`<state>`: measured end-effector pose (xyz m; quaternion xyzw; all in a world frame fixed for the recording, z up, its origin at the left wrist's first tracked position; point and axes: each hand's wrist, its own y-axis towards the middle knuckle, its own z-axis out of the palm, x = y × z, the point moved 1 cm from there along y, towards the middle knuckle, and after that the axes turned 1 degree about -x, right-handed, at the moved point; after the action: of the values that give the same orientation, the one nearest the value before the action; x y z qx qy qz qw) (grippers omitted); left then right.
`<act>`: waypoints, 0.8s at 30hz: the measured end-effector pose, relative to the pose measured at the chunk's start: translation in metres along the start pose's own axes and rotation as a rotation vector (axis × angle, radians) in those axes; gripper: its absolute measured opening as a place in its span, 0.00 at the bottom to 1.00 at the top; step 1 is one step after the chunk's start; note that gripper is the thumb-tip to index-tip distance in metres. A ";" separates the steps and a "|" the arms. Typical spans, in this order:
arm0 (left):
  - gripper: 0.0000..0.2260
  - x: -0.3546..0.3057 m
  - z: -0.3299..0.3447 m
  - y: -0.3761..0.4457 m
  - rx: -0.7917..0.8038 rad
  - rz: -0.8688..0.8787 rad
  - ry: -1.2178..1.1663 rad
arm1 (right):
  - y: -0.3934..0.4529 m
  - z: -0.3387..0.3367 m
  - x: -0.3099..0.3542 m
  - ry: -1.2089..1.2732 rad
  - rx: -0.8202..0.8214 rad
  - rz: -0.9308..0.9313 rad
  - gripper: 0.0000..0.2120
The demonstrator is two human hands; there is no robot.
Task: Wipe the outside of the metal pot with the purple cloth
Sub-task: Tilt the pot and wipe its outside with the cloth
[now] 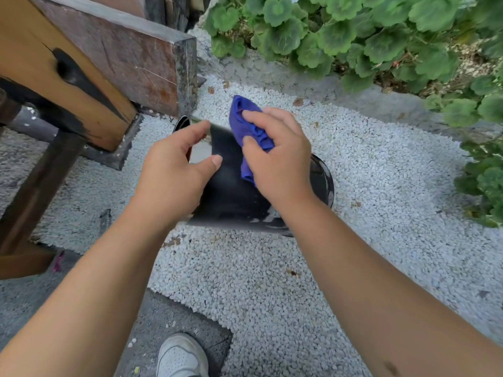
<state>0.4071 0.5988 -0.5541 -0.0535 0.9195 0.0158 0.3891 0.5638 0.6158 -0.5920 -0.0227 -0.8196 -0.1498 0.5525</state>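
A dark metal pot [231,191] is held in the air over white gravel, tipped so its blackened outer wall faces me. My left hand [174,172] grips its left side, thumb on the wall and fingers curled over the edge. My right hand [277,159] presses a bunched purple cloth [246,126] against the upper right of the pot's outside. Part of the pot's rim [324,180] shows behind my right wrist. The pot's inside is mostly hidden.
White gravel [353,186] covers the ground below. A wooden bench or beam structure [81,77] stands at the left. Green leafy plants [353,36] fill the top right behind a concrete kerb. My white shoe [181,355] rests on a dark paving slab at the bottom.
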 end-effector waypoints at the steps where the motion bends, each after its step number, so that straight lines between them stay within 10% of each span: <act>1: 0.25 -0.002 0.000 0.000 0.055 -0.001 -0.088 | -0.002 0.004 0.008 -0.005 0.009 -0.029 0.16; 6: 0.30 0.005 0.021 -0.032 0.255 0.084 -0.454 | -0.012 0.013 0.019 -0.142 0.105 -0.149 0.19; 10: 0.31 0.022 0.020 -0.029 0.006 0.265 -0.020 | -0.018 0.016 0.010 -0.261 0.128 -0.226 0.20; 24: 0.15 0.025 0.021 -0.010 -0.041 0.243 -0.015 | -0.015 -0.028 -0.063 -0.344 0.032 -0.009 0.19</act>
<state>0.4061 0.5878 -0.5865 0.0506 0.9158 0.0820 0.3899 0.6101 0.6017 -0.6437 -0.0358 -0.9044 -0.1330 0.4037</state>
